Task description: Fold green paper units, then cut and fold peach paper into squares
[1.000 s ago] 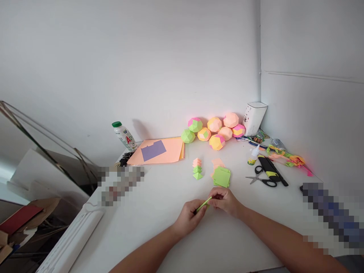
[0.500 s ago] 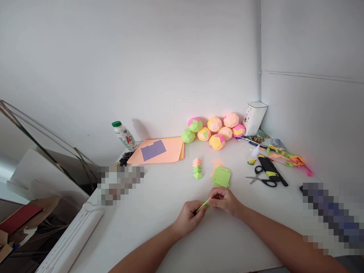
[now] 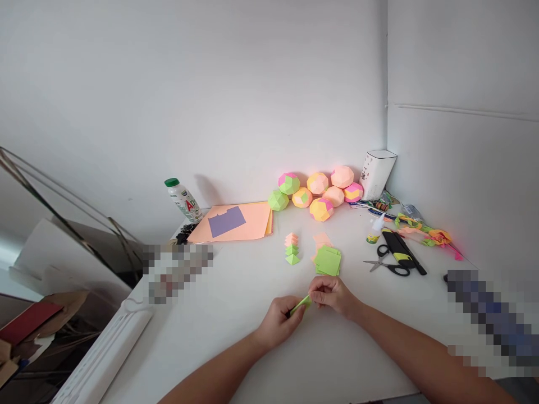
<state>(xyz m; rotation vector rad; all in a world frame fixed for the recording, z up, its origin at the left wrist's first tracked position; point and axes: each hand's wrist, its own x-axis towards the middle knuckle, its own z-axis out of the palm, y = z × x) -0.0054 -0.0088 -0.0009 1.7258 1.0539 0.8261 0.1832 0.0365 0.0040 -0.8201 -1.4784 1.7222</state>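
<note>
My left hand [image 3: 281, 322] is closed around a small folded piece of green paper [image 3: 302, 303], its thumb lying along the near side. My right hand [image 3: 330, 294] pinches at the paper's upper right end, and the fingertips hide that corner. Just beyond my right hand lies a stack of green paper squares [image 3: 328, 260], partly covering some peach paper pieces [image 3: 322, 241]. To the left of the stack stands a short row of folded paper units [image 3: 292, 249], peach at the back and green at the front.
Several faceted paper balls [image 3: 317, 184] sit against the wall. Scissors [image 3: 387, 262], a cutter knife [image 3: 398, 249] and a glue bottle [image 3: 374, 229] lie or stand at right. Peach sheets [image 3: 252, 224], a white bottle [image 3: 184, 202] and a white power strip-like bar [image 3: 113, 348] are at left.
The fingers of my right hand have shifted slightly at the paper's end, the thumb moving a little. My left hand keeps its grip on the green paper in nearly the same place.
</note>
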